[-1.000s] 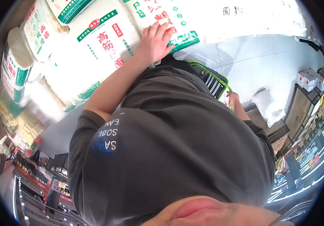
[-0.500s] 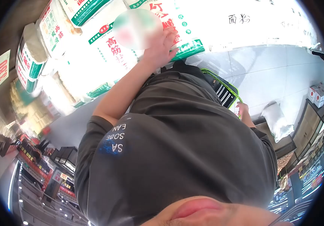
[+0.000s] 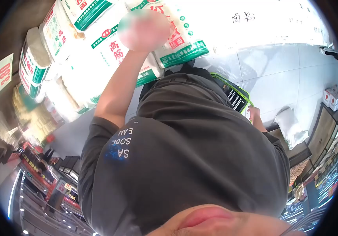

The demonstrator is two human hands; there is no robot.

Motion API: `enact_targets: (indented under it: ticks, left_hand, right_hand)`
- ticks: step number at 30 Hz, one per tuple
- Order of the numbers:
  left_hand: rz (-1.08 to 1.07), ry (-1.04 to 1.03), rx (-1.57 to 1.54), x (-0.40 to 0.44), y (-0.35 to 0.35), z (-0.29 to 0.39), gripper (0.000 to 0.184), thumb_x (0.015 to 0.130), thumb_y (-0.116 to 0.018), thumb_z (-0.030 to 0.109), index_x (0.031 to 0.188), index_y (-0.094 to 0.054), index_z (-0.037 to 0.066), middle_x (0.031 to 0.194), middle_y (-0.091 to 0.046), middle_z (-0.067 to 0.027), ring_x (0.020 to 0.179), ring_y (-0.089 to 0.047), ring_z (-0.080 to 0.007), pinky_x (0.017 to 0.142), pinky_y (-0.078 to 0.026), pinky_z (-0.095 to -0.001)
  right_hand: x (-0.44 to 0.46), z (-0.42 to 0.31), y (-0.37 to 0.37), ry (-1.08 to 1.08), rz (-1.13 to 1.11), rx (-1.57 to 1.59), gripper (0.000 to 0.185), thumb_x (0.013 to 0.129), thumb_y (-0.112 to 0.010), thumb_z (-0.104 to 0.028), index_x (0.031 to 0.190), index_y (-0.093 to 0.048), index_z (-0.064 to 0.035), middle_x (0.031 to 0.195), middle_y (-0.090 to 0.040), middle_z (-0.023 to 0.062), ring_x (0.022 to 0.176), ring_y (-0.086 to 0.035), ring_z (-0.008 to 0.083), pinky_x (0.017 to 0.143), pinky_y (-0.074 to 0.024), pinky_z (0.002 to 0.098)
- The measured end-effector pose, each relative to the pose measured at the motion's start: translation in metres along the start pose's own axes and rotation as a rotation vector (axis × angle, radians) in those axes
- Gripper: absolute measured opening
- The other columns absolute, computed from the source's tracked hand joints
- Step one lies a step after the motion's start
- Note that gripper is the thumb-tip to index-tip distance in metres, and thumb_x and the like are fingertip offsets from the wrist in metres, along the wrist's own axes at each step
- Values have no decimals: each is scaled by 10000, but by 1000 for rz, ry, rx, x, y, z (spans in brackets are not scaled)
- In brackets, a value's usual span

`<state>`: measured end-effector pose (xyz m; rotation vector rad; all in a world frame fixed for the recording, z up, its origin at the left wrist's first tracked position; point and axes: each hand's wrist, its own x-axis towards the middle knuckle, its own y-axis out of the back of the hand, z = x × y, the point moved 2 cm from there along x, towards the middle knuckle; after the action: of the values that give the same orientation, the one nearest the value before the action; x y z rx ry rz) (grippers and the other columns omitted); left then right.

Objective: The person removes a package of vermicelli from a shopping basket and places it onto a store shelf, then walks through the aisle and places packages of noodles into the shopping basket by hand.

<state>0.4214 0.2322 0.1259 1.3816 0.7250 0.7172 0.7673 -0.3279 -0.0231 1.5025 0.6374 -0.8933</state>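
Observation:
My left hand [image 3: 144,37] reaches forward over the packs of dried noodles, under a round blur that hides its fingers. Whether it touches a pack I cannot tell. Just right of it lies a white noodle pack [image 3: 177,39] with red lettering and a green end band; left of it is another white noodle pack [image 3: 112,47] with red characters. Down at my right side, my right hand [image 3: 254,114] is closed round the green handle [image 3: 250,105] of a black shopping basket [image 3: 234,96], which is partly hidden behind my body.
More packs [image 3: 55,33] are stacked to the left, near a price card [image 3: 0,74] reading 3.80. A white sheet [image 3: 271,23] with handwritten characters is at the front right. A white sack [image 3: 291,128] and boxes [image 3: 332,98] stand to the right on the tiled floor.
My left hand has moved left, off the red-lettered pack, uncovering its lettering and green band. My right hand stays on the basket handle.

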Motion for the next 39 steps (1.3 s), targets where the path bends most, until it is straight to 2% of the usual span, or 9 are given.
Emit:
enact_targets:
  ticks: [3, 6, 9, 12, 15, 20, 24, 33, 39]
  left_hand:
    - [-103, -70, -17, -7, 13, -7, 472, 877, -609, 518, 1196, -669, 175, 1158, -629, -60, 1094, -511, -252, 934, -340, -446]
    - [-55, -160, 43, -13, 8, -13, 357, 870, -630, 469, 1065, -723, 186, 1089, -629, -21, 1075, -508, -234, 938, -337, -432]
    - [40, -170, 66, -13, 5, -14, 332, 890, -619, 456, 1057, -719, 186, 1075, -616, 0, 1069, -503, -234, 942, -335, -426]
    - [-285, -42, 90, -10, 9, -14, 314, 915, -594, 461, 1045, -718, 204, 1116, -608, 7, 1071, -498, -241, 952, -325, -419]
    - [-112, -78, 24, -20, -2, -18, 306, 923, -584, 480, 1045, -716, 232, 1145, -591, -1, 1074, -486, -248, 963, -312, -423]
    - [-140, -56, 57, -27, 1, -14, 264, 912, -609, 464, 972, -727, 236, 1226, -572, 15, 1140, -464, -240, 969, -296, -450]
    - [19, -165, 75, -31, 3, -18, 236, 907, -629, 426, 870, -718, 211, 1225, -583, 24, 1175, -456, -238, 964, -292, -472]
    - [111, -231, 18, -26, -8, -22, 146, 893, -648, 346, 949, -684, 216, 1011, -662, 75, 1040, -532, -183, 956, -294, -483]
    - [-8, -18, 101, -27, -21, -30, 157, 877, -664, 346, 977, -713, 234, 1027, -665, 68, 1000, -555, -185, 944, -305, -466]
  right_hand:
    - [6, 4, 1, 4, 6, 2, 336, 850, -612, -325, 781, -653, 1, 588, -495, 84, 413, -438, 225, 412, -363, 389]
    - [12, 8, 0, -9, 10, 0, 338, 854, -607, -319, 786, -657, 8, 625, -559, 113, 419, -455, 234, 414, -369, 394]
    - [22, 6, -1, -7, 7, 17, 326, 845, -606, -311, 778, -656, 4, 648, -573, 115, 431, -452, 231, 423, -370, 390]
    - [16, 2, 4, 6, -3, 18, 313, 835, -607, -308, 775, -658, -5, 661, -572, 108, 440, -444, 225, 431, -369, 384]
    - [19, -1, 5, -5, -9, -2, 309, 831, -610, -315, 781, -662, -15, 653, -549, 93, 446, -436, 218, 435, -367, 378]
    - [27, 0, 6, 4, -17, -49, 316, 828, -616, -325, 786, -665, -16, 626, -502, 73, 456, -435, 211, 437, -363, 369]
    - [45, 11, 3, 104, -35, -15, 314, 824, -619, -321, 785, -666, -13, 650, -529, 78, 482, -449, 207, 441, -365, 364]
    - [31, -3, 6, 70, -8, -117, 289, 824, -620, -310, 776, -674, -30, 687, -567, 76, 514, -470, 211, 450, -376, 365]
    - [27, -12, 6, 85, -8, -135, 290, 830, -627, -313, 752, -667, -37, 724, -594, 75, 514, -483, 223, 449, -386, 373]
